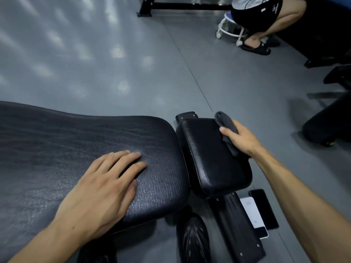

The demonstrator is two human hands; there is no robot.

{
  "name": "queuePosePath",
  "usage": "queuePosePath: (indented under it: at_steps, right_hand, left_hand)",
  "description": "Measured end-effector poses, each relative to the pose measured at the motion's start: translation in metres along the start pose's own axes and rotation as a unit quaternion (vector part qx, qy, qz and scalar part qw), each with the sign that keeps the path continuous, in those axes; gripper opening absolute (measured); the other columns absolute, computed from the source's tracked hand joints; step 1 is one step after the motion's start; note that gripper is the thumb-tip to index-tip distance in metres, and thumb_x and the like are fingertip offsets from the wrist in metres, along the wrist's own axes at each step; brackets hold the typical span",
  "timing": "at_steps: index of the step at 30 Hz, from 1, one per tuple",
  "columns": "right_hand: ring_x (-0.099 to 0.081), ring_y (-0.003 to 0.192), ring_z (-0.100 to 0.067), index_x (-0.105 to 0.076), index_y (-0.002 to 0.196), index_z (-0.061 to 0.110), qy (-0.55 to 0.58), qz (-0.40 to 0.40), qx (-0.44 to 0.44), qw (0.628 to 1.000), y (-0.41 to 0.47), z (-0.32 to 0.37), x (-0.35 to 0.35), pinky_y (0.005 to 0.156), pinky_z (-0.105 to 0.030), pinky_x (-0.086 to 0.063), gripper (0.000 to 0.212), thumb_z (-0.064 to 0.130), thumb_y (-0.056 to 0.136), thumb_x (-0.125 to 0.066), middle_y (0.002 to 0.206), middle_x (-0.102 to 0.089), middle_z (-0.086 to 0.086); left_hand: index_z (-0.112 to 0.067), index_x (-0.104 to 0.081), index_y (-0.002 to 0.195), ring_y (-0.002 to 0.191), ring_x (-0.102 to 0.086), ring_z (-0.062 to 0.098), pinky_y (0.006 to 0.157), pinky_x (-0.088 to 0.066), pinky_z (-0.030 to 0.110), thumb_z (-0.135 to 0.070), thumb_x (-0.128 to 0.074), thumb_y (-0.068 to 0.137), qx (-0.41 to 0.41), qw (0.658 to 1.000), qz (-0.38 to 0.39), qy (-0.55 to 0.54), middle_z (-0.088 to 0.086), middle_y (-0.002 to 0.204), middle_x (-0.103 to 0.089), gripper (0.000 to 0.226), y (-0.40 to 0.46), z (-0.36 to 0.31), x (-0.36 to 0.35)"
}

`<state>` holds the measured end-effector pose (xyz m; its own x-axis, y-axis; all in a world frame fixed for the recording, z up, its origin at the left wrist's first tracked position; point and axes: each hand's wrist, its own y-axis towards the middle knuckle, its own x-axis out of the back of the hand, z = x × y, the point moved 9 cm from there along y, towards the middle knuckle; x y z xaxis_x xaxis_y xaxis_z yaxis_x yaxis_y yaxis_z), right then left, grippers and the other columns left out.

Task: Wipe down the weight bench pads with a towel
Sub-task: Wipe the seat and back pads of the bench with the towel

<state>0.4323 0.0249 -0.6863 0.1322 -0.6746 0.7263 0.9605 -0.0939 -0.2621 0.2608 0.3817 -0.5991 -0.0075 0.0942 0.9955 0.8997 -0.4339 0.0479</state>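
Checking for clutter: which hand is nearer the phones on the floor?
Right. The right hand grips the towel on the small pad, above the phones; the left hand rests across on the large pad.

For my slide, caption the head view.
Right hand wipes small pad with grey towel; left hand rests flat on large pad.

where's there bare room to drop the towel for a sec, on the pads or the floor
Free: the long pad left of and beyond the left hand, and the grey floor past both pads. Crowded: the small pad, where the right hand holds the towel at its far edge, and the floor right of the frame, taken by two phones.
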Motion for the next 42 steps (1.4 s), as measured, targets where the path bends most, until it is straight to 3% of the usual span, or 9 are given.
queuePosePath:
  at_steps: [7,12,15,21,25,31,35,39,42]
  right_hand:
    - [-0.065,0.097,-0.022,-0.067,0.117,0.018,0.008,0.028,-0.043,0.999,0.002,-0.013,0.003,0.083,-0.035,-0.047,0.035,0.046,0.100,-0.056,0.116,-0.071,-0.008]
    - [-0.064,0.104,-0.028,-0.068,0.111,0.024,-0.099,0.055,0.002,0.994,0.055,0.073,-0.023,0.092,-0.039,-0.048,0.042,0.057,0.090,-0.055,0.118,-0.070,-0.005]
    - [-0.061,0.105,-0.030,-0.070,0.112,0.025,-0.197,0.103,0.071,0.972,0.052,0.134,-0.068,0.088,-0.040,-0.047,0.056,0.067,0.081,-0.050,0.118,-0.069,-0.007]
    - [-0.060,0.112,-0.032,-0.071,0.105,0.032,-0.223,0.101,0.159,0.957,0.029,0.167,-0.095,0.084,-0.040,-0.044,0.041,0.062,0.087,-0.050,0.119,-0.071,-0.007]
    - [-0.057,0.100,-0.032,-0.057,0.074,0.024,-0.229,0.128,0.123,0.957,0.042,0.173,-0.099,0.077,-0.040,-0.041,0.039,0.061,0.087,-0.054,0.106,-0.065,-0.010]
    - [-0.056,0.088,-0.029,-0.051,0.059,0.024,-0.208,0.088,0.165,0.960,0.023,0.174,-0.091,0.074,-0.037,-0.038,0.043,0.056,0.088,-0.056,0.080,-0.062,-0.004]
    - [-0.058,0.096,-0.021,-0.063,0.076,0.018,-0.144,0.078,0.208,0.964,0.012,0.171,-0.082,0.091,-0.044,-0.046,0.049,0.065,0.074,-0.052,0.093,-0.065,0.002]
    - [-0.064,0.088,-0.018,-0.070,0.088,0.013,-0.112,0.114,0.271,0.949,0.003,0.166,-0.070,0.087,-0.037,-0.050,0.030,0.040,0.075,-0.070,0.093,-0.069,0.000]
    - [-0.065,0.092,-0.016,-0.072,0.101,0.018,-0.156,0.145,0.291,0.933,0.002,0.169,-0.070,0.084,-0.032,-0.051,0.038,0.033,0.066,-0.064,0.097,-0.072,0.003]
  left_hand:
    - [-0.025,-0.059,0.135,0.135,-0.050,0.024,0.111,-0.041,0.047,-0.037,-0.044,0.097,0.000,1.000,-0.009,-0.006,-0.003,0.145,-0.054,0.043,0.002,0.001,0.000]
    - [-0.026,-0.058,0.136,0.135,-0.049,0.023,0.112,-0.039,0.045,-0.037,-0.045,0.096,0.004,1.000,-0.006,0.000,-0.004,0.145,-0.053,0.043,0.001,0.001,0.001]
    - [-0.027,-0.058,0.136,0.135,-0.048,0.022,0.113,-0.038,0.044,-0.038,-0.043,0.097,0.006,1.000,-0.006,-0.002,-0.005,0.145,-0.053,0.043,0.002,0.002,0.001]
    - [-0.028,-0.057,0.137,0.136,-0.048,0.020,0.114,-0.037,0.043,-0.038,-0.044,0.098,0.010,1.000,-0.008,-0.013,-0.006,0.145,-0.053,0.042,0.000,0.001,0.002]
    - [-0.030,-0.057,0.136,0.136,-0.048,0.019,0.113,-0.037,0.042,-0.038,-0.046,0.097,0.010,1.000,-0.015,-0.023,-0.008,0.145,-0.052,0.041,0.003,0.003,0.002]
    - [-0.031,-0.059,0.134,0.132,-0.050,0.018,0.113,-0.035,0.037,-0.038,-0.045,0.098,0.017,0.999,-0.026,-0.026,-0.009,0.142,-0.055,0.040,0.001,0.003,0.005]
    - [-0.031,-0.059,0.135,0.133,-0.049,0.018,0.113,-0.035,0.037,-0.039,-0.043,0.099,0.020,0.999,-0.029,-0.020,-0.009,0.142,-0.055,0.040,-0.001,0.003,0.004]
    - [-0.029,-0.060,0.134,0.132,-0.050,0.019,0.112,-0.036,0.038,-0.038,-0.043,0.098,0.020,0.999,-0.038,-0.020,-0.008,0.141,-0.056,0.040,-0.001,0.003,0.003]
    - [-0.029,-0.060,0.134,0.132,-0.050,0.018,0.112,-0.036,0.038,-0.039,-0.042,0.099,0.018,0.999,-0.040,-0.021,-0.008,0.142,-0.055,0.041,-0.001,0.004,0.003]
